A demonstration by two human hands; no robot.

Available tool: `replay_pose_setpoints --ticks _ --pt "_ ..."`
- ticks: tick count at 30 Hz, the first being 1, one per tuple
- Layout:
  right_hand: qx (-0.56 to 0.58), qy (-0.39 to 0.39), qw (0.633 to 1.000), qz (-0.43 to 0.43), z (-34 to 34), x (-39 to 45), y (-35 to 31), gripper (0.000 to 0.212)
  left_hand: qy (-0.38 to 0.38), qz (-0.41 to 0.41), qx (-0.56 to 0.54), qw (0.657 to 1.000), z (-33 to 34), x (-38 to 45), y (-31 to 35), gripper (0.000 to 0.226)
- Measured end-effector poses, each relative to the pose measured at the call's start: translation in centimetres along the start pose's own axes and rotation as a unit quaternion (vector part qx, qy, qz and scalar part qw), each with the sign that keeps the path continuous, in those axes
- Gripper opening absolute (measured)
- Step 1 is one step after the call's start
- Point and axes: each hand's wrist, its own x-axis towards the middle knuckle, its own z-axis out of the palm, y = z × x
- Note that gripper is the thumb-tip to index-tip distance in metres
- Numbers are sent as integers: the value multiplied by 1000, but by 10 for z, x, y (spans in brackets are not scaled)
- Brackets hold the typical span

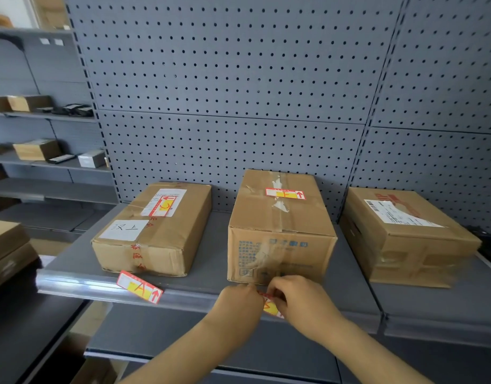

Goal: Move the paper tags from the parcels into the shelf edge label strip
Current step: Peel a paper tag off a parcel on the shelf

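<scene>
Hands meet at the shelf front edge, in front of the middle parcel (280, 225). Left hand (240, 303) and right hand (299, 300) both have fingers curled onto one paper tag (270, 306), pinching it btwn them right at the label strip (189, 296); only a bit of the tag's red/yellow shows, rest is hidden by fingers, so letter on it is unreadable and can't tell if it's seated in the strip. Tag A (140, 286) sits tilted at the strip further left, below the left parcel (153, 228), one end up on the shelf (208, 261) surface, other end down over the strip face; can't tell if it's tucked in. Tag C (164, 206) lies on top of the left parcel, over its white shipping label, turned roughly lengthwise to the box. Tag F (285, 194) lies flat across the tape seam on top of the middle parcel, near the back. Right parcel (405, 236) is on the adjacent shelf section, w/ a white shipping label on top, no red tag visible on it. All 3 boxes apart from each other, backs near the grey pegboard (238, 79). Left bg: more grey shelving (44, 162) w/ small boxes; stacked cartons (6, 250) at far left edge.
</scene>
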Motion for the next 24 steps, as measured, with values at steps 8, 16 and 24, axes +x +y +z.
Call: replay_pose_setpoints --ticks 8,16,24 --pt "-30 -1 999 -36 -12 3 -6 9 42 -54 -7 998 -1 -14 -18 29" --pt "-5 -14 992 -127 -28 16 -51 14 90 -155 8 984 -30 -45 -72 28" --pt "-47 42 969 -237 -33 66 -123 12 139 -231 -1 963 -48 -70 -144 34"
